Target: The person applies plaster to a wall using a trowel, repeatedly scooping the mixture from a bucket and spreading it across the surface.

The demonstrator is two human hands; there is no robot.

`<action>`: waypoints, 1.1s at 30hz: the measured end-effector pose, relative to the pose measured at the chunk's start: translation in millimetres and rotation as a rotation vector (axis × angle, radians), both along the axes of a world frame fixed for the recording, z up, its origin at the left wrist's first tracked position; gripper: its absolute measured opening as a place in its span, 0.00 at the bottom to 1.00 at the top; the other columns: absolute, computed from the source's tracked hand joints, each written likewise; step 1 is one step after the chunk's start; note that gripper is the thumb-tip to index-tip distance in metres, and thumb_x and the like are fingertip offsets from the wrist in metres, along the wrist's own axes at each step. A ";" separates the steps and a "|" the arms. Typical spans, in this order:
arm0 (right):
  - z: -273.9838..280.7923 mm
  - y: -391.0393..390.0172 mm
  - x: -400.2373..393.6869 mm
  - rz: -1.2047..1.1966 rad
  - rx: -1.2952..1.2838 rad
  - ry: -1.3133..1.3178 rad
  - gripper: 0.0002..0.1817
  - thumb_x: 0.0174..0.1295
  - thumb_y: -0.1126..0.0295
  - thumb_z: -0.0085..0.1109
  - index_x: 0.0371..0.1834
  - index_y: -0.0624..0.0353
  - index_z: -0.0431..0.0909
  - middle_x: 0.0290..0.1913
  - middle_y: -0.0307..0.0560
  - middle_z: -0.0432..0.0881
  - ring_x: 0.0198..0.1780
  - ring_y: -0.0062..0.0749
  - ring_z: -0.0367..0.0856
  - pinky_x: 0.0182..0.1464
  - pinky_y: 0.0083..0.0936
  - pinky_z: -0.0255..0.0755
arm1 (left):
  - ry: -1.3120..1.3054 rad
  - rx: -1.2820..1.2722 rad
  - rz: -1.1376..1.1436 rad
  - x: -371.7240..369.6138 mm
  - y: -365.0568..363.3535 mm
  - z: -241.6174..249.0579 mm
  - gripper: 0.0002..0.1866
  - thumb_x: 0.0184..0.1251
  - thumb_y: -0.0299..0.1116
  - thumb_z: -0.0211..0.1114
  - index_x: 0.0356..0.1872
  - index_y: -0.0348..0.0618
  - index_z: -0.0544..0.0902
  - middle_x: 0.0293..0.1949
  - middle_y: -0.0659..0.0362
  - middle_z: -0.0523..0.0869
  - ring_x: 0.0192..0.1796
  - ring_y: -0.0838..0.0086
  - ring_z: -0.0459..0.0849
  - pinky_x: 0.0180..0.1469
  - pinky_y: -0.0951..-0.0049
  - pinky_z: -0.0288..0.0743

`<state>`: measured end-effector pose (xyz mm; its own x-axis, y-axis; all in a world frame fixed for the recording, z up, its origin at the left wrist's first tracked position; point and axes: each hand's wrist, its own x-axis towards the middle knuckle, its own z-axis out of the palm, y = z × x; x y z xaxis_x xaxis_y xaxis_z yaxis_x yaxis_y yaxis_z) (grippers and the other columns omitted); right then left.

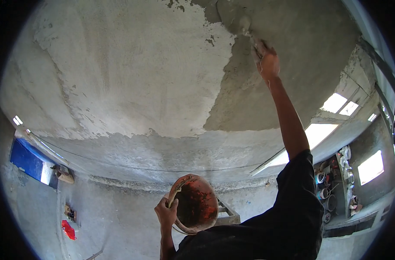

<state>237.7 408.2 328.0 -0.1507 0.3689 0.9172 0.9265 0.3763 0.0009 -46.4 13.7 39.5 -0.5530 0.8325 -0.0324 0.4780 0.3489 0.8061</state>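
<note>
My left hand (166,213) is closed on the rim of an orange-red bucket (201,201), which is tilted with its mouth facing left. Dark residue and grey mortar smears coat the inside of the bucket. High up, my right arm reaches to the wall (154,73), and my right hand (268,63) is closed around the handle of a small trowel (246,27). Its blade lies against the darker wet mortar (293,47), near the ragged border with the paler dry plaster. Blade and handle are partly smeared with mortar and hard to separate from the wall.
Behind the bucket stands a grey frame or stool (227,214). Several buckets (323,193) and other goods sit by shelving at the right. A blue panel (28,158) and a red object (68,229) are at the left. A thin cable (162,170) crosses the lower wall.
</note>
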 end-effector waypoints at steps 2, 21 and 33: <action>-40.4 40.3 25.8 0.340 -0.146 0.168 0.25 0.58 0.72 0.61 0.61 0.43 0.74 0.52 0.53 0.80 0.45 0.46 0.81 0.48 0.34 0.77 | -0.016 -0.004 0.005 0.8 0.4 4.6 0.17 0.50 0.36 0.72 0.19 0.35 0.75 0.16 0.53 0.76 0.19 0.64 0.74 0.28 0.62 0.69; -43.7 30.2 47.8 0.588 -0.396 0.351 0.20 0.62 0.70 0.57 0.59 0.59 0.73 0.52 0.53 0.79 0.51 0.35 0.79 0.51 0.30 0.75 | -0.005 -0.030 -0.008 0.0 0.4 -1.0 0.17 0.50 0.38 0.73 0.20 0.36 0.76 0.17 0.53 0.78 0.20 0.64 0.76 0.29 0.62 0.70; 2.8 43.7 -1.5 0.432 0.004 0.189 0.22 0.62 0.65 0.57 0.61 0.48 0.71 0.53 0.50 0.80 0.45 0.49 0.80 0.47 0.37 0.76 | 0.022 0.021 -0.029 0.2 -2.1 -4.9 0.17 0.50 0.38 0.73 0.20 0.36 0.76 0.17 0.53 0.78 0.21 0.62 0.77 0.29 0.61 0.70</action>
